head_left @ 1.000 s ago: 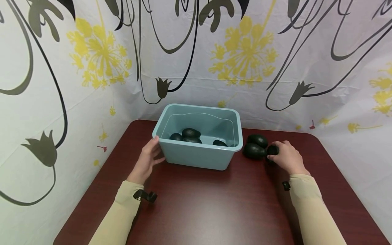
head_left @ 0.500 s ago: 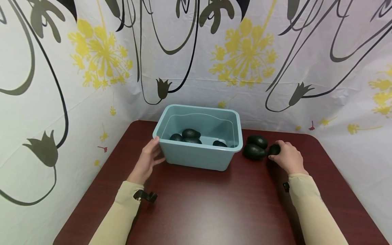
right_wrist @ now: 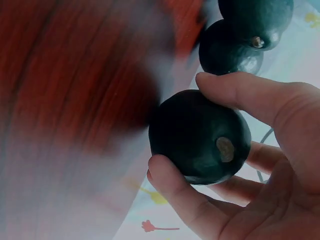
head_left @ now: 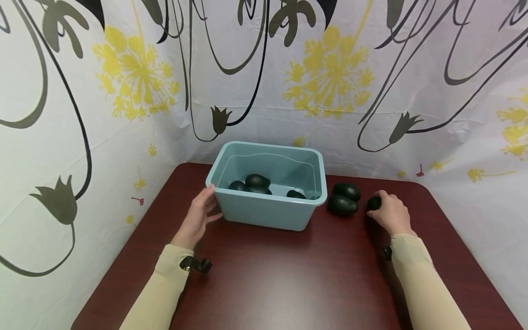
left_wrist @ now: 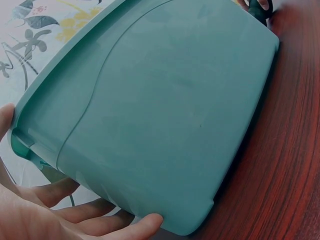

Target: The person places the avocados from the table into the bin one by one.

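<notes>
My right hand (head_left: 391, 213) pinches a dark green avocado (head_left: 373, 204) between thumb and fingers, above the table's right side. Its stem scar faces the camera in the right wrist view, where the held avocado (right_wrist: 200, 137) fills the middle. Just left of it, two more avocados (head_left: 343, 205) lie touching each other on the table. My left hand (head_left: 197, 219) rests against the left end of a pale blue bin (head_left: 264, 211), thumb at the rim and fingers spread along its wall. Several avocados (head_left: 257, 180) lie in the bin, partly hidden by its front wall.
The bin stands near the back of a dark red wooden table (head_left: 288, 275). A white patterned sheet (head_left: 255, 82) hangs behind the table and along its left and right sides.
My right hand has drawn its avocado slightly to the right, opening a gap from the two others. The left hand and the bin stay in place.
</notes>
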{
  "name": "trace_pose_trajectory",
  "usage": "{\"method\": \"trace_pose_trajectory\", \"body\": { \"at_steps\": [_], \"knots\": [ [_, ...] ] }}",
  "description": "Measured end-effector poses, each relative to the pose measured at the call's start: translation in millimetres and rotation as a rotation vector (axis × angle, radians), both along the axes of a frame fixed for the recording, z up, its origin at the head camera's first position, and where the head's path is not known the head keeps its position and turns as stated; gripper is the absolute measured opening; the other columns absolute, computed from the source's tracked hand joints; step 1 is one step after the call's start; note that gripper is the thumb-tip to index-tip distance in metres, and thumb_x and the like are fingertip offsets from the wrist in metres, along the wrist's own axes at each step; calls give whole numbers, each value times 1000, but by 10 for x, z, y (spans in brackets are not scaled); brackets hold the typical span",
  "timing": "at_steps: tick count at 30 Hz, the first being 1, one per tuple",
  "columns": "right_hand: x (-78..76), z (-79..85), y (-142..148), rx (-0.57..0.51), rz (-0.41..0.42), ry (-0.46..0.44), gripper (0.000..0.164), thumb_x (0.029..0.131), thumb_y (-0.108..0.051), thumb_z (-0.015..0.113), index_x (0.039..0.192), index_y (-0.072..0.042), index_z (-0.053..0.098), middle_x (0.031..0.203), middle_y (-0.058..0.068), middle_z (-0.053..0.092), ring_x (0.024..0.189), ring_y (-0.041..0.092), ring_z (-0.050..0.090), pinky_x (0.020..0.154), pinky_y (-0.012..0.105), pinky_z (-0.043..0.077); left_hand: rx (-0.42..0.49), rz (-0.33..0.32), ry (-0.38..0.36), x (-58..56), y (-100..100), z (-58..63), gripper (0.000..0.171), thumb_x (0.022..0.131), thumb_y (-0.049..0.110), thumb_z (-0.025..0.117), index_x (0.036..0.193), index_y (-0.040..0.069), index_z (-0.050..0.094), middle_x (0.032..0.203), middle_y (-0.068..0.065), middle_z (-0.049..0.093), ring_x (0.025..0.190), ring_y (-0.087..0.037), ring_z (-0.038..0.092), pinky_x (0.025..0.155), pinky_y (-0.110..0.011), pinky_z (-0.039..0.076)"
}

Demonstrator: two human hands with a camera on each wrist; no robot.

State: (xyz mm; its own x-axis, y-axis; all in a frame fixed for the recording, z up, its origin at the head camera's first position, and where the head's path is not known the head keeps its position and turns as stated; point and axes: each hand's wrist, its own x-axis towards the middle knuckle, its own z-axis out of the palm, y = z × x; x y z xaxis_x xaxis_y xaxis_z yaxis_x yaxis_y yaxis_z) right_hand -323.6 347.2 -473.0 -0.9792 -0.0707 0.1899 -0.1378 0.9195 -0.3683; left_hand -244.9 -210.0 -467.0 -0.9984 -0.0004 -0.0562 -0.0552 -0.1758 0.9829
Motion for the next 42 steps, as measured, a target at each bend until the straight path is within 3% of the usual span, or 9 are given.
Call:
{"method": "trace_pose_trajectory", "body": {
  "at_steps": [10, 24, 42],
  "knots": [
    [20, -3, 65, -13, 8, -8, 60, 84, -23, 80, 135, -1, 58, 120, 38, 52, 105, 56, 49, 76, 69, 42, 7, -3, -1, 33, 7, 18, 69, 97, 60, 54, 156, 31, 34, 156, -2, 36, 141, -28, 38, 103, -67, 36],
    [102, 88, 52, -47, 4, -11, 56, 84, -25, 79, 130, 1, 59, 114, 34, 58, 95, 49, 56, 72, 62, 46, -2, -2, 2, 8, 13, 6, 69, 97, 61, 54, 156, 30, 35, 156, -3, 36, 142, -28, 38, 103, -67, 37],
    [176, 211, 20, -49, -5, 50, 56, 83, -23, 79, 131, -1, 59, 113, 31, 57, 96, 47, 54, 70, 62, 44, -9, 2, -5, 8, 18, 29, 70, 97, 61, 53, 157, 29, 33, 157, -4, 36, 142, -29, 38, 103, -66, 38]
  ]
}}
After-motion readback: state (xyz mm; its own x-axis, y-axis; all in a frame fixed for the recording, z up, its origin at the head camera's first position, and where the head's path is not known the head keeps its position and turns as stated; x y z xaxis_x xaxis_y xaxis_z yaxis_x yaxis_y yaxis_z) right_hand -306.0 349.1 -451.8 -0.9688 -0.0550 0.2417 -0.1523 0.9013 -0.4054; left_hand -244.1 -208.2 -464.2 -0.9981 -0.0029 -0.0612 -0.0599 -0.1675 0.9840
